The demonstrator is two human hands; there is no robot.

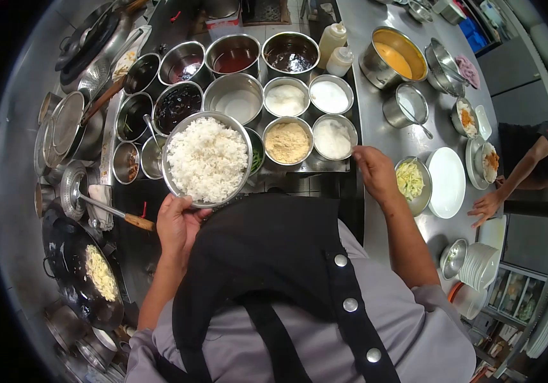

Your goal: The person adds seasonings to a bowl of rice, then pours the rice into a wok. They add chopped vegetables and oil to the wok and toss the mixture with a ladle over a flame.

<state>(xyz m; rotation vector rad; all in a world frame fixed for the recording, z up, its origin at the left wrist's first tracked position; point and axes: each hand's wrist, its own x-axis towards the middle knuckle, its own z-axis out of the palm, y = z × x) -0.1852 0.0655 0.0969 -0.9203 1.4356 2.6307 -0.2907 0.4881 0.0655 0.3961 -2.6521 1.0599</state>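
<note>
My left hand [181, 223] grips the near rim of a round metal bowl [249, 153], tilted a little towards me. Cooked white rice [207, 159] heaps inside it. My right hand [376, 173] is at the right edge of the seasoning pots, fingers curled together. Closest to its fingertips is a pot of white granules [334, 138]; whether anything is between the fingers is hidden. Beside that pot stands one of pale yellow powder [288, 142]. To the left, a wok [63, 255] holds cooked, scrambled-looking egg [100, 273].
Pots of dark sauce [291, 52] and squeeze bottles [340, 60] line the back. A long-handled ladle [105, 204] lies at left. The right counter bears shredded vegetables [409, 179], a white oval plate [448, 183] and stacked dishes [480, 265]. Another person's hand [488, 205] rests near them.
</note>
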